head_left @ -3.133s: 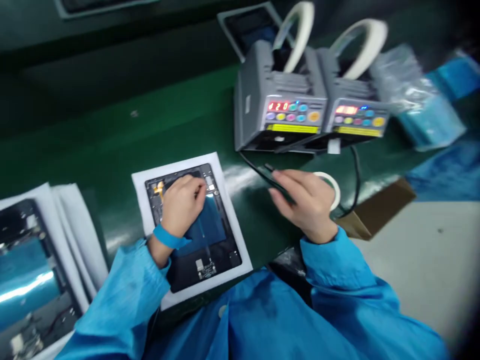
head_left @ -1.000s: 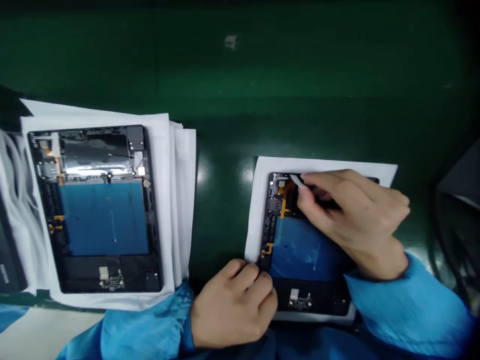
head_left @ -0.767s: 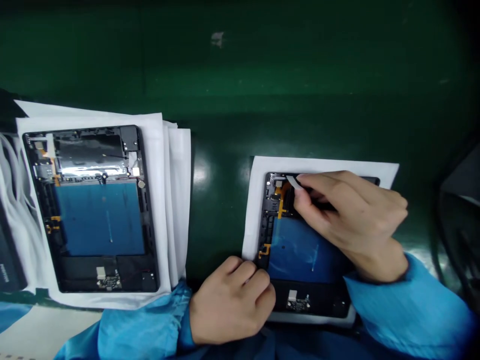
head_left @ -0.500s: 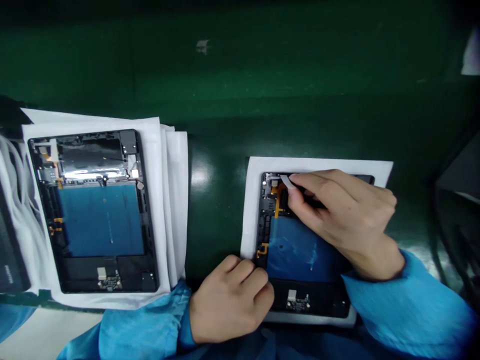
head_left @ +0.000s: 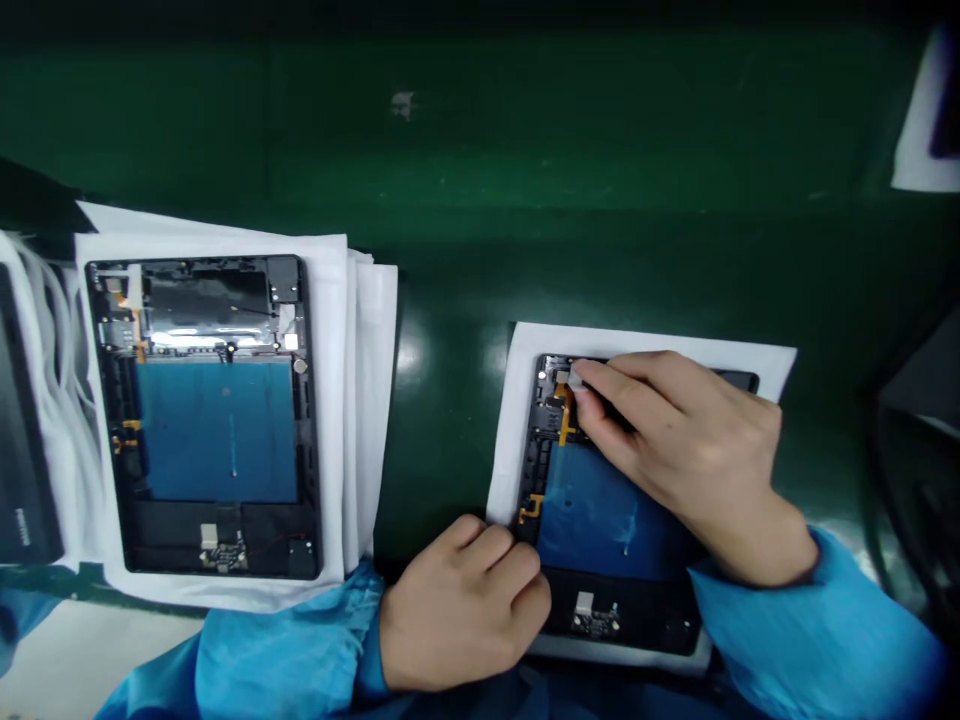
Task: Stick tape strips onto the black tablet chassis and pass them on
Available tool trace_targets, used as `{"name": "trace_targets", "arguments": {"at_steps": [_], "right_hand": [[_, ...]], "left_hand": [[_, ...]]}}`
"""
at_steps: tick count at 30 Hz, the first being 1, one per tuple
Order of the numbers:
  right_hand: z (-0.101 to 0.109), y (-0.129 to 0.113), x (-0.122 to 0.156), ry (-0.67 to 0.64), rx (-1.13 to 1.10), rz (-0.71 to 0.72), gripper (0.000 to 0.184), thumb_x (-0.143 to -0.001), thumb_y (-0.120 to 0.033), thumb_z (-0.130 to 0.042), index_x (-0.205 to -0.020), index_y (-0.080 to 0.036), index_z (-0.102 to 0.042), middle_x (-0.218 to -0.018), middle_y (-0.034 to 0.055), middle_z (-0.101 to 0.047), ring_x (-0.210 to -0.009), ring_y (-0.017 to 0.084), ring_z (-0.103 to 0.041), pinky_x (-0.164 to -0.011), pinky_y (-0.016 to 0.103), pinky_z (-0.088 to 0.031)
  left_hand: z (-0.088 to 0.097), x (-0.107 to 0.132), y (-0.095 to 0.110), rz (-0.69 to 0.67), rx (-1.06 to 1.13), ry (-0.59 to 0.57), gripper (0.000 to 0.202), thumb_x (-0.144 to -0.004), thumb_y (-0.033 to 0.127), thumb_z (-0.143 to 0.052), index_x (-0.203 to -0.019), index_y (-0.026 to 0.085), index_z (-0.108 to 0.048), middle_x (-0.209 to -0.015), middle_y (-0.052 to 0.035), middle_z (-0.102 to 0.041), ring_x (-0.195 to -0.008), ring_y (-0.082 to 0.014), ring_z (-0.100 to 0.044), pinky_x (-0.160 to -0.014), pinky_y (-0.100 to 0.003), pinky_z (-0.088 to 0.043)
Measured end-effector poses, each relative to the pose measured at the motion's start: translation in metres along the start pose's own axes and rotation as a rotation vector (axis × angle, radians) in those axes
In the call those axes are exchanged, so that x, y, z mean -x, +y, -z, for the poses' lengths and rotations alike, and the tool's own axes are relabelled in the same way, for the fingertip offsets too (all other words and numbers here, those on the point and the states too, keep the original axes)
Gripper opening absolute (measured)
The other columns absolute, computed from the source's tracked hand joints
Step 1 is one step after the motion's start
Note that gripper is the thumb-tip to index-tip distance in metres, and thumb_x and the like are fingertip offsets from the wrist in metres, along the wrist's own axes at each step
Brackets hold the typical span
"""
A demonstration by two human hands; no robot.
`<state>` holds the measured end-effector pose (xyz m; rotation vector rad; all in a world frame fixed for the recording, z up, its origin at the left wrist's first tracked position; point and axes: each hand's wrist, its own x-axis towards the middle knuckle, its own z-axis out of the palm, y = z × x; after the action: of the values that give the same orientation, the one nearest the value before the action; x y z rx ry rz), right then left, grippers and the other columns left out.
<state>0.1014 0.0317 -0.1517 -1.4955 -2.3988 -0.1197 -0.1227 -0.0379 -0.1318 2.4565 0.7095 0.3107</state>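
Atop tablet frame (head_left: 607, 530): R hand (head_left: 675, 450) fingers down, L hand (head_left: 461, 620) at edge

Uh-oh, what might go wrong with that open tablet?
The fingers of the right hand press a small white strip right beside the thin orange cable, so they might bend or tear it. The strip might also stick on crooked. The tablet lies on a sheet of paper, so it might slide if the left hand at its edge moves away.
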Motion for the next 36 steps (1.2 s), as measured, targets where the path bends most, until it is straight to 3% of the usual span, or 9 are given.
{"name": "trace_targets", "arguments": {"at_steps": [9,19,22,29,36], "right_hand": [[0.015,-0.018,-0.001,-0.120,0.203,0.119,0.026,-0.090,-0.022,-0.060,-0.112,-0.009,-0.066,-0.093,0.0054,-0.069,-0.069,0.014,-0.056,-0.053,0.029,-0.034],[0.020,-0.029,0.010,-0.198,0.281,0.138,0.036,-0.087,-0.012,-0.052,-0.121,-0.010,-0.064,-0.111,0.0093,-0.068,-0.076,0.018,-0.058,-0.064,0.032,-0.046],[0.024,-0.031,0.026,-0.171,0.169,0.141,0.035,-0.088,-0.013,-0.052,-0.120,-0.012,-0.066,-0.122,0.0089,-0.066,-0.083,0.020,-0.059,-0.066,0.033,-0.047],[0.014,-0.021,0.062,-0.041,-0.132,0.035,0.036,-0.090,-0.016,-0.054,-0.125,-0.017,-0.062,-0.126,0.0083,-0.065,-0.103,0.023,-0.059,-0.093,0.039,-0.048],[0.013,-0.009,0.058,-0.031,-0.278,-0.020,0.031,-0.090,-0.016,-0.059,-0.120,-0.018,-0.063,-0.121,0.0072,-0.066,-0.102,0.022,-0.059,-0.091,0.039,-0.049]], "left_hand": [[0.003,0.008,0.005,-0.011,-0.047,0.001,0.012,-0.088,0.021,-0.060,-0.079,0.016,-0.056,-0.080,-0.0015,-0.050,-0.071,-0.0166,-0.044,-0.063,-0.033,-0.030],[0.002,0.010,0.008,-0.030,-0.162,-0.013,0.014,-0.091,0.028,-0.057,-0.082,0.018,-0.056,-0.083,-0.0011,-0.054,-0.076,-0.0183,-0.047,-0.067,-0.034,-0.029],[0.003,0.010,0.008,-0.034,-0.174,-0.046,0.014,-0.093,0.029,-0.054,-0.084,0.018,-0.056,-0.085,-0.0014,-0.055,-0.077,-0.0183,-0.047,-0.068,-0.034,-0.029],[0.003,0.007,0.006,-0.041,-0.148,-0.023,0.017,-0.092,0.032,-0.057,-0.082,0.018,-0.055,-0.084,-0.0006,-0.054,-0.077,-0.0177,-0.045,-0.068,-0.033,-0.028],[0.006,0.000,0.001,-0.026,-0.081,-0.065,0.016,-0.092,0.031,-0.057,-0.083,0.018,-0.056,-0.081,-0.0005,-0.052,-0.076,-0.0169,-0.043,-0.069,-0.033,-0.028]]}}
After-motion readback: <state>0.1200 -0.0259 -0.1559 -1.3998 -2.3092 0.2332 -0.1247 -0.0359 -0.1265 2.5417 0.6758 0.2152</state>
